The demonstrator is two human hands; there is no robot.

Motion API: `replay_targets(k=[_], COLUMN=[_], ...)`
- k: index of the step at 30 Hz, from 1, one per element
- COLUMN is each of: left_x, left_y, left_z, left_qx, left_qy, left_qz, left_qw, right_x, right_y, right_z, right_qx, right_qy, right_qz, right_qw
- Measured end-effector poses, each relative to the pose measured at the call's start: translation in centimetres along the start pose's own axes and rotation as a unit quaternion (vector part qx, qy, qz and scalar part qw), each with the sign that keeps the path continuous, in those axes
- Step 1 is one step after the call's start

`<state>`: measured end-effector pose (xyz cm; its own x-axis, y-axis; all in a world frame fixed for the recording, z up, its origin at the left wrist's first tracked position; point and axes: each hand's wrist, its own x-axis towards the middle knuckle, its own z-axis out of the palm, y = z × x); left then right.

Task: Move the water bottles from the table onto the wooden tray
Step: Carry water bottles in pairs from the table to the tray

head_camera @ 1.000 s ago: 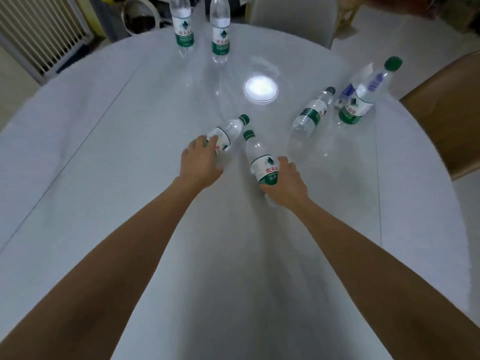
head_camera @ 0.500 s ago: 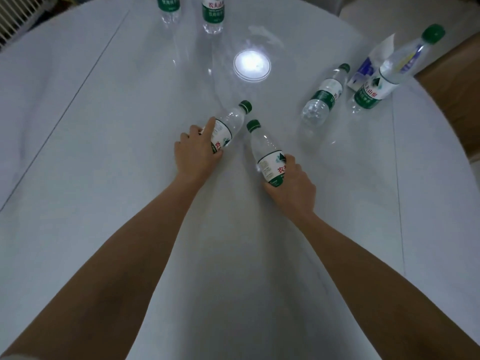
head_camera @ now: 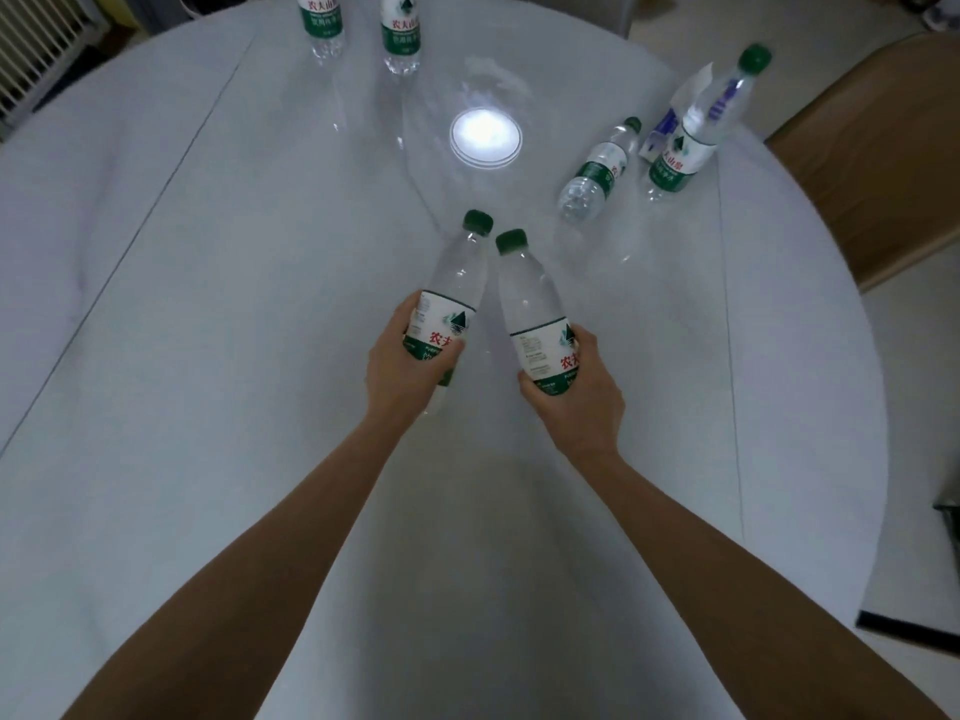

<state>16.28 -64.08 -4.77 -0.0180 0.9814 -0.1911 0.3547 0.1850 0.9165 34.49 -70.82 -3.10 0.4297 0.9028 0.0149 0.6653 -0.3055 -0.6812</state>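
Observation:
My left hand [head_camera: 402, 374] grips a clear green-capped water bottle [head_camera: 457, 283] around its label, lifted off the white table [head_camera: 208, 304]. My right hand [head_camera: 576, 402] holds a second such bottle [head_camera: 530, 298] by its lower half, also raised, its cap close to the first one's. A third bottle [head_camera: 597, 174] lies on its side to the right. A larger bottle [head_camera: 696, 137] stands at the right edge. Two more bottles [head_camera: 322, 23] [head_camera: 400, 33] stand at the far side. At the far right shows a wooden surface [head_camera: 862, 163], perhaps the tray.
A bright lamp reflection [head_camera: 485, 135] shines on the glossy tabletop. A white and blue carton [head_camera: 670, 127] stands behind the large bottle. A radiator [head_camera: 36, 49] is at the far left. A chair back [head_camera: 587, 7] stands beyond the table.
Both hands have closed on the two lying bottles and lifted them off the table, tilting them upward and drawing them toward me.

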Motion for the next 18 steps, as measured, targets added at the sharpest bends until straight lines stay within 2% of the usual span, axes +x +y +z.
replay_targets(k=[7,15,18], left_x=[-11.1,-30.8,-37.1], left_y=[5.4,8.6,9.6], left_z=[4.0,9.3,11.5], left_qx=[-0.124,-0.127,-0.147], left_qy=[-0.034,-0.102,-0.130], left_qz=[0.045,0.082,0.089], left_qw=[0.991,0.983,0.976], right_x=[-7.7,-21.1,-25.7], right_y=[1.4,9.0,11.7], right_z=[-9.6,-23.0,-26.9], right_qx=[0.135,0.213,0.219], right_qy=[0.021,0.011,0.041], right_qz=[0.021,0.045,0.047], right_qw=[0.990,0.976,0.974])
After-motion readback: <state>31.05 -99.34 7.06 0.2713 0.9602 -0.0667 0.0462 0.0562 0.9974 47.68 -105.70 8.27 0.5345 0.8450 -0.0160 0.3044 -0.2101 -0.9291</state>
